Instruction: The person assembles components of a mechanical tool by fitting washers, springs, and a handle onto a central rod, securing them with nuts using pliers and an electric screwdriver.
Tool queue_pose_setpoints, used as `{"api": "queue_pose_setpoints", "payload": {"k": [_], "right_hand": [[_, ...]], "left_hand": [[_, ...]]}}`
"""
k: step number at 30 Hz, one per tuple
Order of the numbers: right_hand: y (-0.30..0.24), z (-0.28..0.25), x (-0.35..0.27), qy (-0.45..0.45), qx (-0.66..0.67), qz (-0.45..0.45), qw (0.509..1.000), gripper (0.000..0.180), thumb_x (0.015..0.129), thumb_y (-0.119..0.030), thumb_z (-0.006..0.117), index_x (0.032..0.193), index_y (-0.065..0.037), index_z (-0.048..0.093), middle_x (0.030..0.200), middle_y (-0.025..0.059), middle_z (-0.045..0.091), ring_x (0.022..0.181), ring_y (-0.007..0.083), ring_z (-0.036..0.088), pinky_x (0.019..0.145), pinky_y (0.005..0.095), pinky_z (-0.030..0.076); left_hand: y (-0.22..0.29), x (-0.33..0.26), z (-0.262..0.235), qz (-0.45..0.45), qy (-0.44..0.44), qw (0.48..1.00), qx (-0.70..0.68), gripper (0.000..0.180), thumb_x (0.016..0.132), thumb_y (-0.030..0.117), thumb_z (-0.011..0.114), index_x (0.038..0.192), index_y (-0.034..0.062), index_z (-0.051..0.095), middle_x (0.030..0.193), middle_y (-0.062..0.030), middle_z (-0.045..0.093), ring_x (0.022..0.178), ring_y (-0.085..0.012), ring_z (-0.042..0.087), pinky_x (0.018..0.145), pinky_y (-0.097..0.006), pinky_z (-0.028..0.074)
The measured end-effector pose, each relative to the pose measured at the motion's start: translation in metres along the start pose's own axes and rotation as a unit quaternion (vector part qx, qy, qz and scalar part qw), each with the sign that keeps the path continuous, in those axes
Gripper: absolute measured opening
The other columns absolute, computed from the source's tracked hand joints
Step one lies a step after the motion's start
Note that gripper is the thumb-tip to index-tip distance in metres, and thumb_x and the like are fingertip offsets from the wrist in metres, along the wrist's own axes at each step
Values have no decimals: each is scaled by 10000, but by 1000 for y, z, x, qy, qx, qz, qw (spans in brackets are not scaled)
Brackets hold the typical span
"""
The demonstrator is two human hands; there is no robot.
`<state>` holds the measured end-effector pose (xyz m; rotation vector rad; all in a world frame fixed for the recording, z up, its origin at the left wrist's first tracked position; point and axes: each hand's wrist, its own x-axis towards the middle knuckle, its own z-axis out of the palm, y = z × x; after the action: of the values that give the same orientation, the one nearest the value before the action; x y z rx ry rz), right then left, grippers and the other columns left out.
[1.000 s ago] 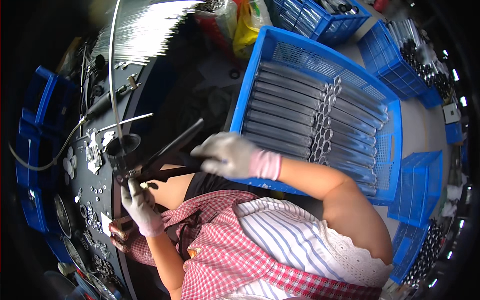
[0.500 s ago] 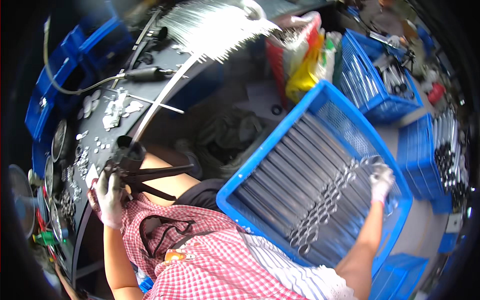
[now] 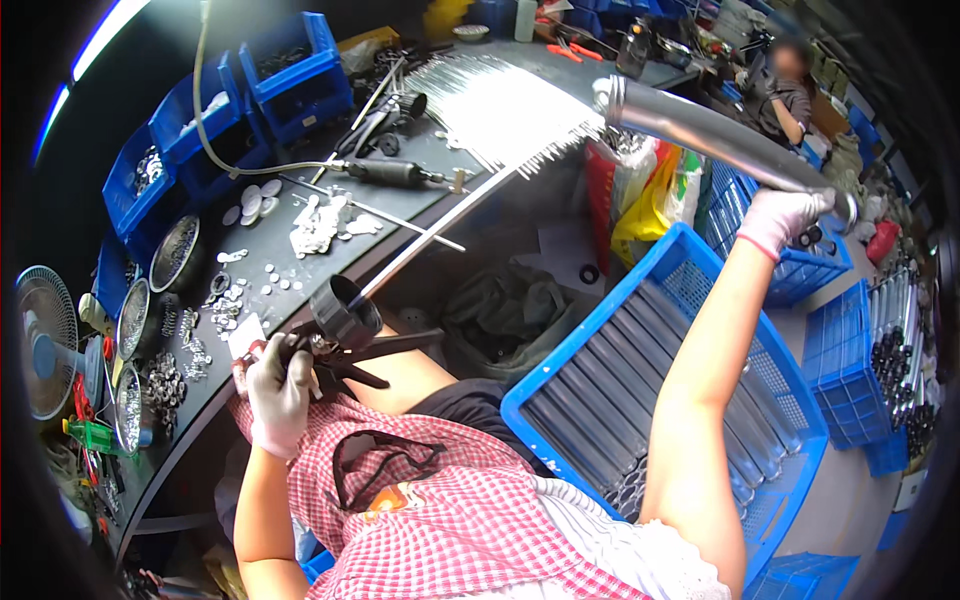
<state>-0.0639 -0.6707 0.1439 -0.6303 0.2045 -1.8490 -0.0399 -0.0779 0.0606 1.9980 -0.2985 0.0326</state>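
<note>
My left hand (image 3: 277, 392), in a white glove, grips a black tool frame with a round black cap and a long thin rod (image 3: 345, 318) at the edge of the dark workbench (image 3: 300, 270). My right hand (image 3: 785, 218), gloved too, is raised up high to the right and holds a long grey metal tube (image 3: 700, 130) by one end. Below my right arm stands a blue crate (image 3: 690, 270) packed with several more grey tubes (image 3: 620, 390) lying side by side.
The bench holds loose washers and small metal parts (image 3: 320, 225), a bundle of thin silver rods (image 3: 500, 100), a pneumatic tool with hose (image 3: 385, 172) and blue bins (image 3: 290, 75). A fan (image 3: 45, 340) stands at left. More blue crates (image 3: 880, 340) at right. Another person (image 3: 785, 85) sits far back.
My right hand has lifted a grey tube out of the blue crate and raised it high to the right. My left hand still holds the black tool at the bench edge.
</note>
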Motion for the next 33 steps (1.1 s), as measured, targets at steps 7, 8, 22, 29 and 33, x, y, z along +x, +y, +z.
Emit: {"api": "queue_pose_setpoints", "payload": {"k": [7,8,22,29,33], "right_hand": [[21,42,-47,-374,359,495,698,557,742,-325,720,1159,5,554,1134,132,551,1080,250,501,1011,381,408],[1,50,-88,-350,323,452,754,559,764,-332,712,1178,6,547,1137,132,551,1087,252,500,1024,394,399],[-74,16,-389,-514,142,399,746,802,734,-552,739,1265,-58,397,1101,147,560,1010,256,578,871,399,502],[-72,21,-394,-573,190,519,606,852,691,-562,786,1272,-84,386,1340,252,456,1208,315,521,1023,424,444],[-75,14,-400,-568,206,571,556,790,735,-476,792,1280,-59,400,1314,208,483,1153,261,562,952,380,495]], "left_hand": [[-14,6,-36,117,80,990,15,180,891,169,561,877,-3,613,622,-30,626,528,-81,580,490,-244,441],[-19,7,-34,97,76,992,-5,175,887,153,559,873,-13,613,621,-19,613,530,-62,555,485,-235,433],[4,23,-2,-46,-93,971,-214,288,964,255,498,1025,-3,609,840,6,614,730,-47,516,633,-208,420],[8,21,-9,-79,-168,976,-113,401,976,362,494,914,-19,604,754,3,559,716,-67,485,659,-264,441],[-2,27,-13,-35,-99,993,58,493,917,478,544,1080,13,563,809,-160,640,789,-261,647,722,-364,506]]}}
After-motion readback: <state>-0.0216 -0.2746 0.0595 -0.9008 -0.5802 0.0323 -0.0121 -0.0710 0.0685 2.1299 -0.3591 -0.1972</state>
